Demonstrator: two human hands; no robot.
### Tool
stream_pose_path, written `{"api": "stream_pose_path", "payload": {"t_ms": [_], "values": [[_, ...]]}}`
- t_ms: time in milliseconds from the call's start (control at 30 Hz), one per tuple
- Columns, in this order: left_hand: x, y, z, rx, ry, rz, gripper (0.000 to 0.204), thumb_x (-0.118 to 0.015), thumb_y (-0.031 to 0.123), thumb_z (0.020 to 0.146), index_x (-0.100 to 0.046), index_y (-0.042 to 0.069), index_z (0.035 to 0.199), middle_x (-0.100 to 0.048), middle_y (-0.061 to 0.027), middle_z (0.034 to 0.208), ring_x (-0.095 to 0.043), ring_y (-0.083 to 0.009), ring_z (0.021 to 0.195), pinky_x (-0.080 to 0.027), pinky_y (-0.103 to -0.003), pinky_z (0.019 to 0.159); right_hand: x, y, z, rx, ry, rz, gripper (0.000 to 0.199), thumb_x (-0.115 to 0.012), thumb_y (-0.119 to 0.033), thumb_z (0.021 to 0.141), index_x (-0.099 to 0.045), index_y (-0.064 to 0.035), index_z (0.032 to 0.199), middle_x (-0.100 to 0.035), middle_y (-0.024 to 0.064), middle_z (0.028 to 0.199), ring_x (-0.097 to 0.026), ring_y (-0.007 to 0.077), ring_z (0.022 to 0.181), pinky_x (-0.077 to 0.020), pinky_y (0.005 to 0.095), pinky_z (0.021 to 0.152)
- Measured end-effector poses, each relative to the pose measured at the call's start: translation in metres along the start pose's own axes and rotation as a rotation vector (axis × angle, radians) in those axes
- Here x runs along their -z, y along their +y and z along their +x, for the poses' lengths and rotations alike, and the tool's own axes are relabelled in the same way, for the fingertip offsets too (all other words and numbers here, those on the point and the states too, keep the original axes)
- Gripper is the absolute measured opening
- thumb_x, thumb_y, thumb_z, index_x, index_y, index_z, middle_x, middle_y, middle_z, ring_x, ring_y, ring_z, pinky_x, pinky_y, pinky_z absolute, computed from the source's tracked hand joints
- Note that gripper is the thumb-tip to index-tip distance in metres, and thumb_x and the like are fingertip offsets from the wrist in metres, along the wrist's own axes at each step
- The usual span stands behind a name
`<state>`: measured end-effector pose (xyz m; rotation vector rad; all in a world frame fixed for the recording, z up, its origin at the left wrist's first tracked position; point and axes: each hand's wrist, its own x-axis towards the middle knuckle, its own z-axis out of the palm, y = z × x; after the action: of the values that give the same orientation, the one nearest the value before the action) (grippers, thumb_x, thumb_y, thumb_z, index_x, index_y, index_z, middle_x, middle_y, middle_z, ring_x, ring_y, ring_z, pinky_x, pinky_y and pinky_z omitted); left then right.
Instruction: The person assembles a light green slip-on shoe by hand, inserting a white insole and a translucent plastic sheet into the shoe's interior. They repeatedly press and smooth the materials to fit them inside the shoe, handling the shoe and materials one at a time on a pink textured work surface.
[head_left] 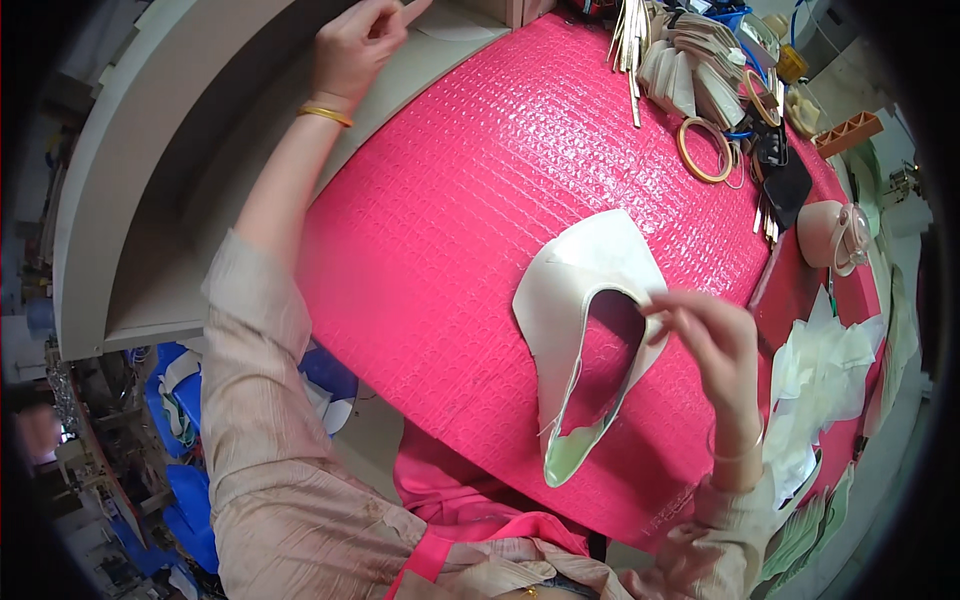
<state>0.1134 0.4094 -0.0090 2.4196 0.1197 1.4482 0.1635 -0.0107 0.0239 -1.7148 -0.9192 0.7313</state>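
A white shoe upper (600,255) with a pale green lining at its narrow end lies on the pink textured table cover (430,290). Its opening faces up, and the pink cover shows through it. At the right rim of that opening, my right hand (722,350) has thumb and fingers closed on the edge. My left hand (362,45) is stretched far forward over the pale curved housing at the table's left. Its fingers are curled in, with one pointing out towards the upper picture edge. What it holds, if anything, cannot be made out.
Tape rolls (704,150), bundles of pale cut pieces (690,70) and a black tool lie at the far right. A pink cup (828,237) stands at the right edge, above a pile of white sheets (820,385). The curved housing (130,160) borders the left side.
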Motion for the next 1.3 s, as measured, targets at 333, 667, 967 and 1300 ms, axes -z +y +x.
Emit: {"api": "stream_pose_path", "payload": {"t_ms": [333,667,967,1300], "values": [[0.099,0.166,0.04,0.025,-0.345,-0.441,0.008,-0.053,0.004,0.084,-0.059,0.001,0.089,-0.06,-0.0001,0.076,-0.056,-0.0058,0.067,-0.046,-0.02,0.059,-0.089,-0.038,0.119,-0.303,-0.334,1.072,0.095,-0.021,-0.072,0.08,-0.028,0.0105,0.127,-0.048,0.0287,0.116,-0.05,0.0413,0.107,-0.0436,0.0457,0.09],[0.109,0.337,-0.055,-0.18,-0.375,-0.517,0.07,-0.072,0.035,0.067,-0.047,-0.002,0.12,-0.037,-0.0191,0.132,-0.039,-0.0331,0.121,-0.028,-0.045,0.103,0.005,-0.055,-0.05,0.032,0.3,0.776,0.047,-0.058,-0.018,0.081,-0.044,-0.0014,0.123,-0.058,0.0094,0.107,-0.06,0.016,0.088,-0.048,0.0254,0.078],[0.055,0.347,-0.103,-0.263,-1.336,-0.313,0.025,-0.061,0.028,0.078,-0.067,0.006,0.087,-0.061,-0.0113,0.072,-0.059,-0.0252,0.071,-0.03,-0.041,0.101,0.029,-0.01,-0.193,0.195,0.627,0.647,0.051,-0.061,-0.01,0.079,-0.04,0.0001,0.125,-0.057,0.0085,0.108,-0.059,0.0142,0.092,-0.0471,0.0249,0.079],[0.062,0.42,-0.068,0.746,-0.685,-1.385,0.059,-0.034,0.049,0.093,-0.055,-0.004,0.106,-0.058,-0.0035,0.092,-0.05,-0.0071,0.085,-0.04,-0.023,0.077,-0.024,-0.059,-0.159,0.651,0.729,0.456,0.055,-0.063,0.007,0.075,-0.04,0.002,0.125,-0.058,0.0098,0.106,-0.059,0.0146,0.095,-0.0498,0.0252,0.078]]}}
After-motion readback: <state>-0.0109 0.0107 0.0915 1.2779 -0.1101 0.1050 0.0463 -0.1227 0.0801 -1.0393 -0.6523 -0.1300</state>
